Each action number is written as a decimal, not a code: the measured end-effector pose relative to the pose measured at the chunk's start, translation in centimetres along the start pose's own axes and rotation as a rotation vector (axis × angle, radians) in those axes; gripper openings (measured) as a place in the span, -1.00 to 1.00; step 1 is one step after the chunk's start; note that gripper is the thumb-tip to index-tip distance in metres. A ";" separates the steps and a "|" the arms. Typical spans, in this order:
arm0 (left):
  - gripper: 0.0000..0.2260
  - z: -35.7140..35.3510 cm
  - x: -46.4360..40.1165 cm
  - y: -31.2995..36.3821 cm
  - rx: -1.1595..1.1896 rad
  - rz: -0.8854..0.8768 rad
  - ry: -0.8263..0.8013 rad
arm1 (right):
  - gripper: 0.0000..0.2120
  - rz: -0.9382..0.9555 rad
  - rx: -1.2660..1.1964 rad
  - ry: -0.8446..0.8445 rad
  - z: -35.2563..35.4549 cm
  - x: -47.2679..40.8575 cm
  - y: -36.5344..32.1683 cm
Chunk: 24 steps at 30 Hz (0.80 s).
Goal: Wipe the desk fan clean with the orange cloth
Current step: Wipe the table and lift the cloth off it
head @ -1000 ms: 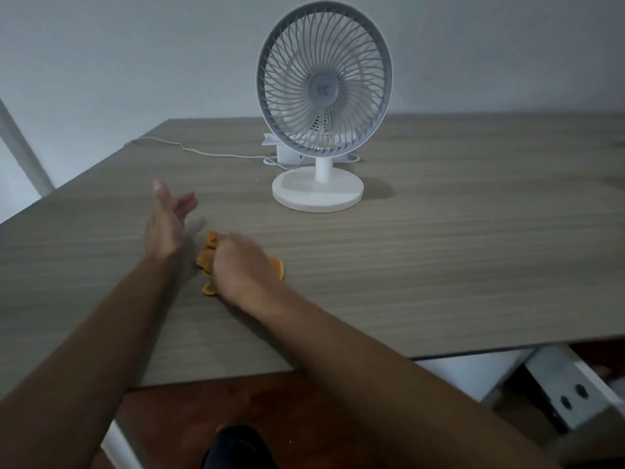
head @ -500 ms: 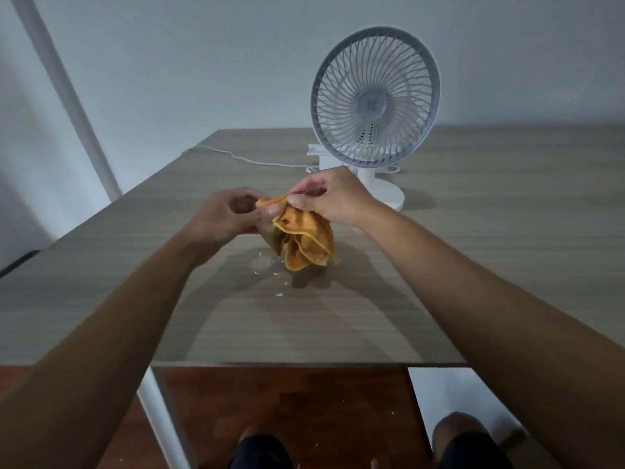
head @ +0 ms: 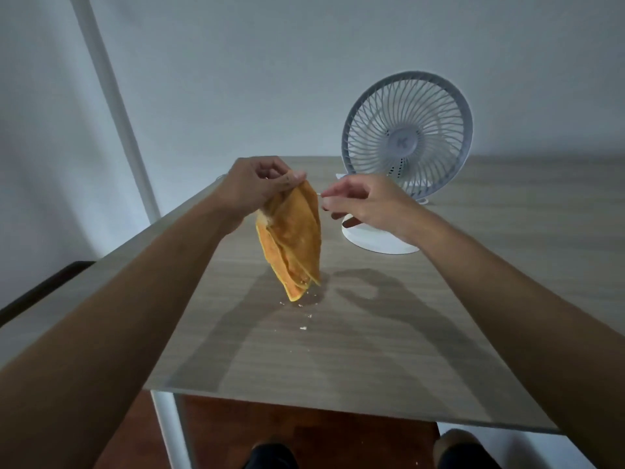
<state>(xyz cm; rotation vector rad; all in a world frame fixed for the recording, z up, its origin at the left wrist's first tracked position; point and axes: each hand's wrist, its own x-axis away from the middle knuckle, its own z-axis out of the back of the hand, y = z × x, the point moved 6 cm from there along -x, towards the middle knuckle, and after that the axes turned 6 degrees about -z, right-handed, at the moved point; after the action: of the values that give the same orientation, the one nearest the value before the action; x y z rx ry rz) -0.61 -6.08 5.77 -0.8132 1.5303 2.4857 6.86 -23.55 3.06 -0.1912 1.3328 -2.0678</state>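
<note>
**Orange cloth dangling from the left hand, fan waiting behind**

Nearest the camera, the wooden table [head: 338, 367] is showing a few pale crumbs [head: 303, 328] scattered on its surface under the cloth. Above them, the left hand [head: 257, 186] is pinching the top corner of the orange cloth [head: 296, 238] between thumb and curled fingers, and the cloth is hanging in folded layers with its lower tip just over the tabletop. Just beside it, the right hand [head: 365, 204] is hovering with fingers loosely curled toward the cloth's edge; whether it is actually touching or gripping the fabric cannot be told. Farther back, the white desk fan [head: 406, 137] is standing upright on its round base, partly behind the right hand and apart from the cloth. A white pole [head: 111, 96] is leaning at the far left.
</note>
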 end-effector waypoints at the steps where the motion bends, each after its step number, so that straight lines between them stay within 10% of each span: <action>1: -0.56 0.2 -0.3 0.3 -0.017 0.003 -0.002 | -0.71 0.002 -0.004 -0.017 -0.3 0.0 -0.3; 8: -0.73 0.9 -1.6 0.5 -0.119 0.025 0.072 | -0.81 0.073 0.110 0.237 -0.6 -0.9 -1.4; 12: -0.76 0.7 -2.1 0.7 -0.150 -0.007 0.064 | -0.50 0.051 0.087 0.141 -2.5 -0.6 -1.3; 20: -0.78 2.0 -2.4 0.9 -0.067 -0.072 0.025 | -0.91 0.112 0.062 0.193 -2.5 -1.7 -1.4; 24: -0.79 3.1 -2.1 0.7 -0.023 -0.111 -0.041 | -0.74 0.106 -0.022 0.044 -2.8 -2.3 -2.3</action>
<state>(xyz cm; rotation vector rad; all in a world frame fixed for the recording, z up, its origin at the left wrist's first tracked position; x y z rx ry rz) -0.24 -3.41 8.46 -0.8208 1.4060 2.4299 6.35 -19.52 4.20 -0.0829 1.3632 -1.9796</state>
